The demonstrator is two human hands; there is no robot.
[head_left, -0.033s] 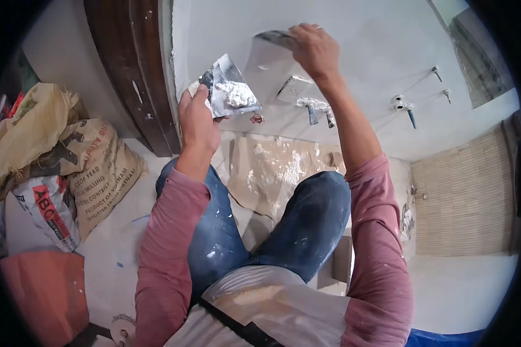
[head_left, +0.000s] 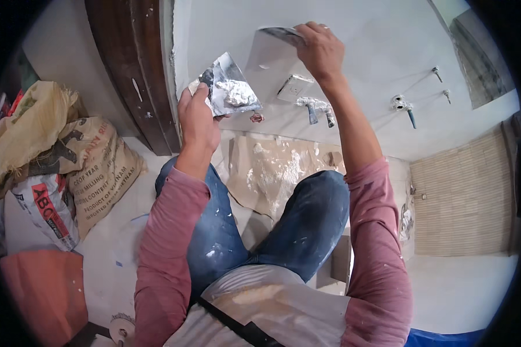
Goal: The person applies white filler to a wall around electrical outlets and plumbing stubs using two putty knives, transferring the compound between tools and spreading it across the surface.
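My left hand [head_left: 199, 118] is closed on a wide metal putty knife [head_left: 219, 103], its flared blade turned up and loaded with a lump of white putty [head_left: 236, 92]. Up at the white wall [head_left: 231, 23], my right hand [head_left: 323, 53] grips a second flat scraper [head_left: 283, 34], whose dark blade is tilted close to the wall surface; whether its edge touches, I cannot tell. Most of that tool's handle is hidden in my fingers. Below the right hand, a square outlet box [head_left: 296, 87] and putty-smeared taps [head_left: 311, 110] stick out of the wall.
A dark wooden door frame [head_left: 124, 69] rises on the left, beside stacked sacks [head_left: 107, 173]. Putty-spattered brown cardboard [head_left: 266, 173] covers the floor ahead of my knees. Further right, more pipe fittings [head_left: 402, 104] project from the wall. An orange-red piece [head_left: 46, 289] lies lower left.
My right hand and its scraper have shifted slightly to the right along the wall. The left hand with the loaded putty knife has stayed almost still.
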